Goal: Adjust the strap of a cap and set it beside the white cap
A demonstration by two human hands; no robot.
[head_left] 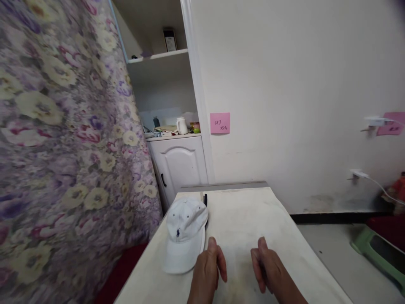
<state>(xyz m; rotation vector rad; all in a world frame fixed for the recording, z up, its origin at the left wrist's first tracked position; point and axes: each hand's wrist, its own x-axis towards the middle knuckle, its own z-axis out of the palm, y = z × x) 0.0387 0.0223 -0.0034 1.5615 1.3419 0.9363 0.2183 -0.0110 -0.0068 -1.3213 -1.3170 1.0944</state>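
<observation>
1. Cap on the left part of the table: the white cap (186,223) sits crown up, brim towards the person, its side near the left edge of the pale table (243,219). A careless push leftward could tip it over that edge, since no rim shows there to stop it.

2. The left hand (207,270) is just beside the brim, thumb raised, fingers loosely bent and close together, pinching nothing visible. Whether it touches the brim I cannot tell. An unplanned swing of the wrist could knock the brim and turn the cap askew.

3. The right hand (268,268) is well apart from the cap, thumb up, fingers bent loosely inward, nothing seen in them. If only the left hand took hold, the soft-looking crown would probably sag or crease for want of support on the other side.

4. A dark strip (206,200) shows behind the crown, mostly hidden; what it belongs to is unclear. Should it be caught under or against the cap, dragging one could pull the other along.

5. Gripping the crown too hard could dent it, as the fabric already looks wrinkled.
</observation>
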